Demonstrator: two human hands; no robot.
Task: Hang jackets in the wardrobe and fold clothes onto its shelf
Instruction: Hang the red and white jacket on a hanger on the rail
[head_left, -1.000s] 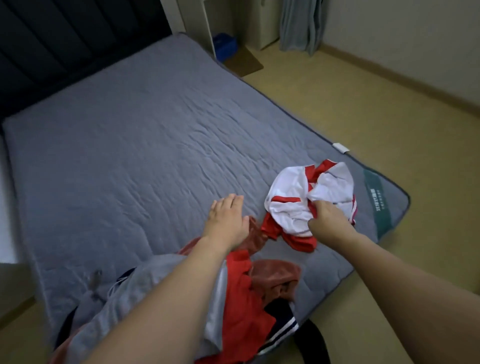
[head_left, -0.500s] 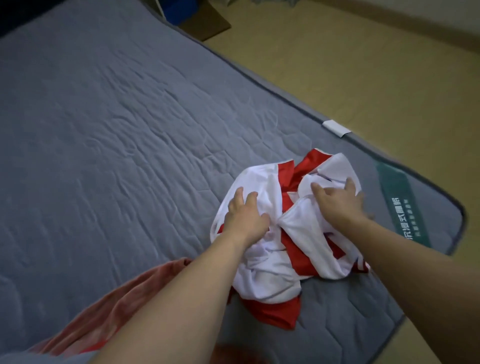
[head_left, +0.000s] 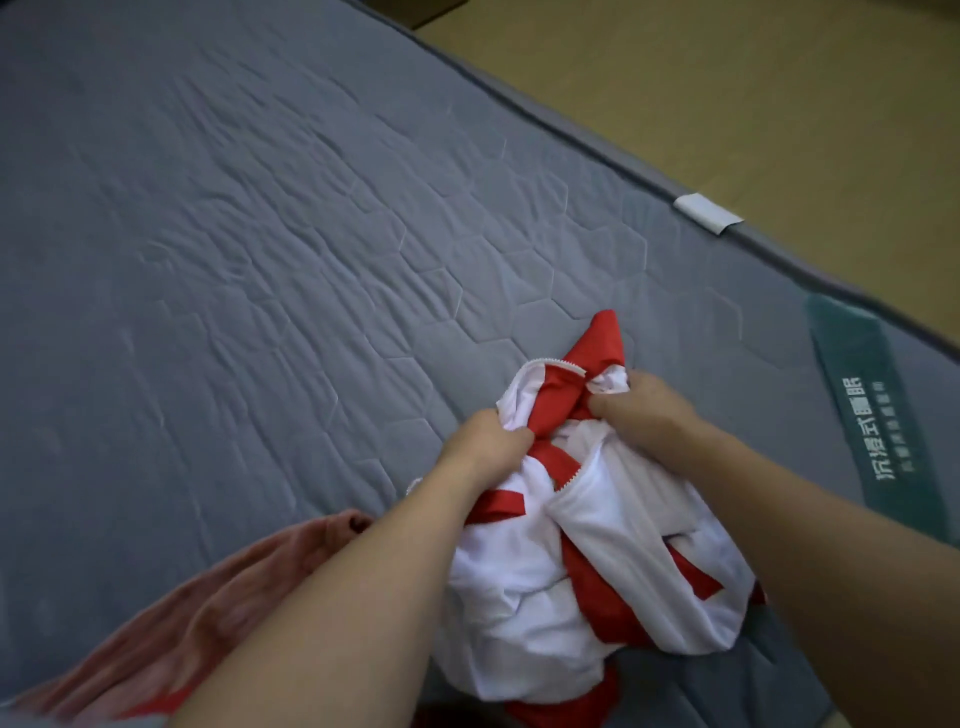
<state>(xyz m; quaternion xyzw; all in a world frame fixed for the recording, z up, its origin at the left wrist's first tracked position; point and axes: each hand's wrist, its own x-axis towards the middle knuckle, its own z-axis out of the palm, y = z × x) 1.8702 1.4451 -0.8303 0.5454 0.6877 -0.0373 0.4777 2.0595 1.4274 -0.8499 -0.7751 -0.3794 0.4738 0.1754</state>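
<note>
Both hands are down on the bed, bunched into a crumpled white and red zip-up jacket (head_left: 587, 561) that lies near the right-hand edge of the grey quilted mattress (head_left: 260, 260). The left hand (head_left: 485, 439) has its fingers curled into a fold of white cloth at the jacket's top left, knuckles up. The right hand (head_left: 641, 410) sits just beside it, fingers and thumb pinching a gathered bit of red and white fabric close to the white zipper teeth. The two hands are near each other but not touching, with a twist of red cloth between them. A red point of the jacket sticks up beyond the knuckles, and the rest spreads in a heap under the forearms.

To the left, partly under the left arm, lies a rumpled pinkish-red plush garment (head_left: 171, 623). A dark green label with white characters (head_left: 883, 415) runs along the mattress edge at right, and a small white tag (head_left: 706, 213) sits on the piping further up. Beyond the bed is tan flooring (head_left: 727, 78).
</note>
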